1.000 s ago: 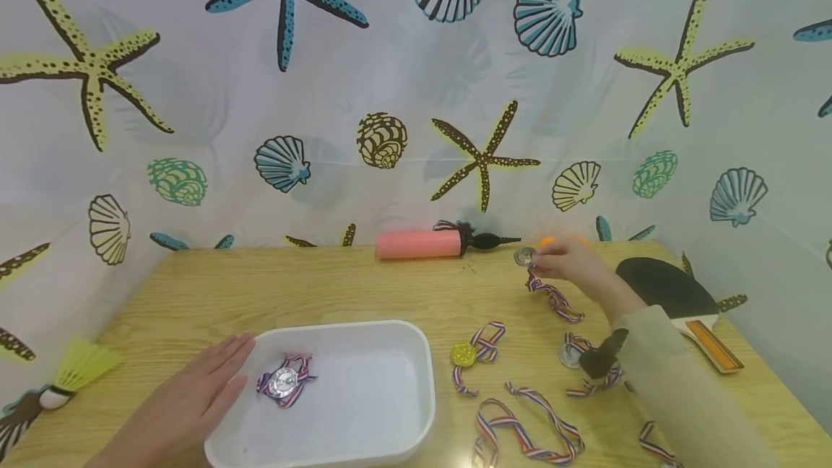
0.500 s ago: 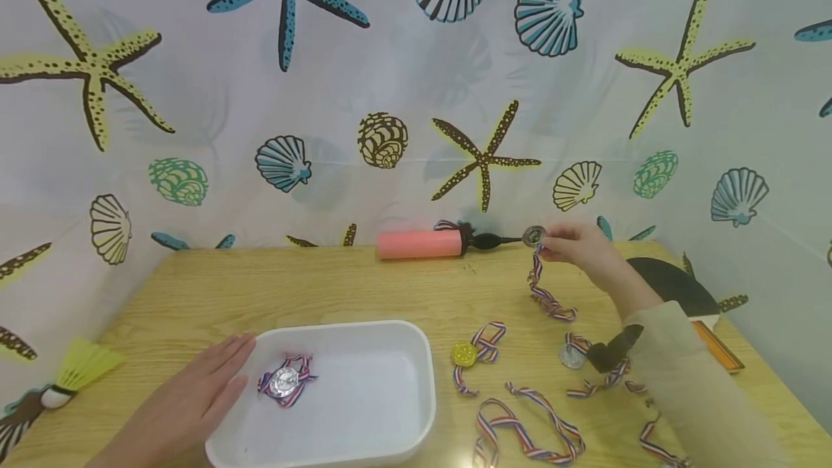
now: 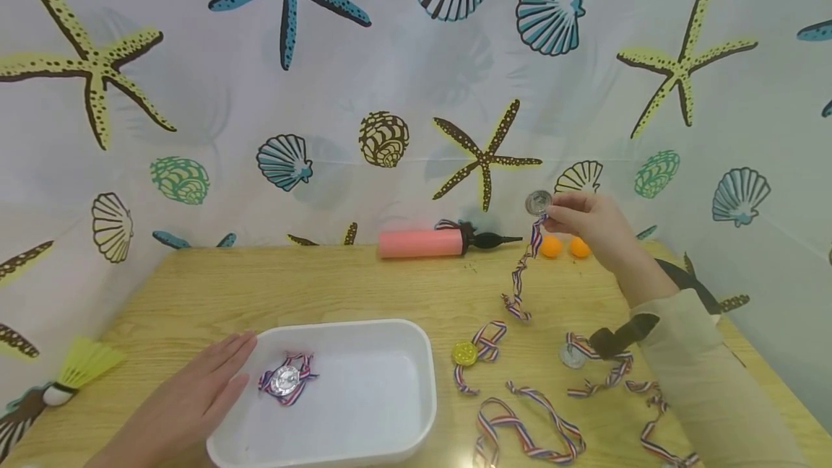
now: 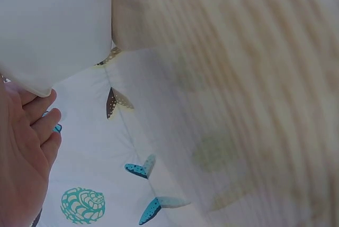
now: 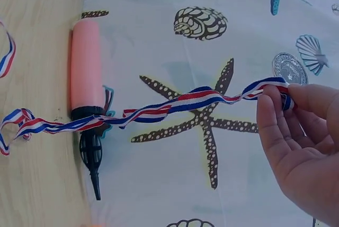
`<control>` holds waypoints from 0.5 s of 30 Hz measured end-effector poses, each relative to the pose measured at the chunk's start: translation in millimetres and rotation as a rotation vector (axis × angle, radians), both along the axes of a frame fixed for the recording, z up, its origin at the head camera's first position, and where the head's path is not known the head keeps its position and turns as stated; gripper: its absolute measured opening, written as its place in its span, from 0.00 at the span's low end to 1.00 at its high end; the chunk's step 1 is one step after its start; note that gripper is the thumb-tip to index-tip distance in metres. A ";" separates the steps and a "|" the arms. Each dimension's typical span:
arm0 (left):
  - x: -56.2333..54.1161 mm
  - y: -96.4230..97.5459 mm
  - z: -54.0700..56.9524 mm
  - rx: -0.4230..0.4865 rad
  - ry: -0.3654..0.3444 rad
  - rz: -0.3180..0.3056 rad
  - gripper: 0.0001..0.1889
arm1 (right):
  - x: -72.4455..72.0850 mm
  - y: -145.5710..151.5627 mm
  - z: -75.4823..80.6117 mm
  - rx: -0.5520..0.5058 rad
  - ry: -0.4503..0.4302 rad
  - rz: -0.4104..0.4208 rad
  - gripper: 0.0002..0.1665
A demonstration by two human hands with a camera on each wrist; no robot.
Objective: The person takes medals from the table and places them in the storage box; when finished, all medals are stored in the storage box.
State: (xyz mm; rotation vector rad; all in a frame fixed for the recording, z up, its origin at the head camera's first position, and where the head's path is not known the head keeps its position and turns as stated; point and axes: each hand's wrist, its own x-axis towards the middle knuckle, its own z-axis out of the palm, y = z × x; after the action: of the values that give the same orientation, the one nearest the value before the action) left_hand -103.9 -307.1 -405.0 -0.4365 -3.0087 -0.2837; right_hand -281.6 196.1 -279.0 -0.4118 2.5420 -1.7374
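Note:
My right hand (image 3: pixel 594 230) pinches a silver medal (image 3: pixel 538 202) by the top of its ribbon, above the back of the table. Its red, white and blue ribbon (image 5: pixel 196 100) hangs down in a loose twist. At the left side of the white tub (image 3: pixel 425 388), my left hand (image 3: pixel 185 396) rests with straight fingers against the rim. Inside the tub lies another silver medal (image 3: pixel 284 380) on its bunched ribbon. To the right of the tub are a gold medal (image 3: pixel 464 353), a silver medal (image 3: pixel 572 355) and further striped ribbons (image 3: pixel 513 421).
A pink hand pump (image 3: pixel 419 243) lies along the back edge, with two orange balls (image 3: pixel 551 246) beside its nozzle. A yellow shuttlecock (image 3: pixel 84 367) is at the far left. Behind the right forearm, a black paddle (image 3: pixel 685 276) is partly hidden. A patterned curtain (image 3: pixel 325 107) backs the table.
The right hand has raised the silver medal from near the tabletop, so its ribbon now dangles. The orange balls have come into sight below the hand. The left hand has stayed at the tub.

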 end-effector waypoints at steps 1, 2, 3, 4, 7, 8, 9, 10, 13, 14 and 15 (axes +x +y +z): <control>0.1 -0.4 -0.7 0.000 0.024 -0.011 0.28 | 1.5 -2.5 2.9 -0.019 0.013 0.000 0.22; 0.0 -0.8 -1.8 -0.001 0.052 -0.027 0.28 | 2.9 -5.2 5.7 -0.042 0.026 0.003 0.21; -0.2 -1.2 -2.7 -0.004 0.079 -0.040 0.27 | 4.8 -8.1 9.0 -0.060 0.038 0.008 0.19; 0.0 -1.7 -3.7 -0.003 0.100 -0.050 0.27 | 6.8 -11.4 12.1 -0.086 0.044 0.011 0.18; 0.3 -1.9 -4.2 0.005 0.130 -0.061 0.26 | 13.2 -21.6 21.5 -0.168 0.054 0.049 0.13; 0.3 -1.8 -3.9 0.010 0.120 -0.057 0.26 | 15.6 -25.2 24.6 -0.205 0.054 0.069 0.11; 0.4 -1.7 -3.5 0.013 0.105 -0.048 0.26 | 18.3 -29.2 27.6 -0.250 0.052 0.092 0.09; 0.4 -1.5 -3.2 0.020 0.086 -0.041 0.27 | 21.0 -33.4 30.5 -0.296 0.049 0.114 0.07; 0.3 -0.7 -1.3 0.023 0.053 -0.028 0.27 | 29.7 -47.2 38.6 -0.404 0.053 0.183 0.04; 0.3 -0.5 -0.8 0.023 0.044 -0.026 0.27 | 32.6 -52.2 41.3 -0.431 0.055 0.206 0.04; 0.4 -0.2 -0.4 0.023 0.042 -0.024 0.27 | 35.5 -57.3 43.9 -0.444 0.061 0.222 0.05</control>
State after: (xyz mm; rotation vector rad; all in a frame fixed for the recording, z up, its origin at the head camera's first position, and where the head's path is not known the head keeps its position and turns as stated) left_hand -103.5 -307.3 -405.5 -0.4711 -2.9583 -0.3072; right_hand -246.1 138.8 -235.1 -0.7395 2.0291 -2.2132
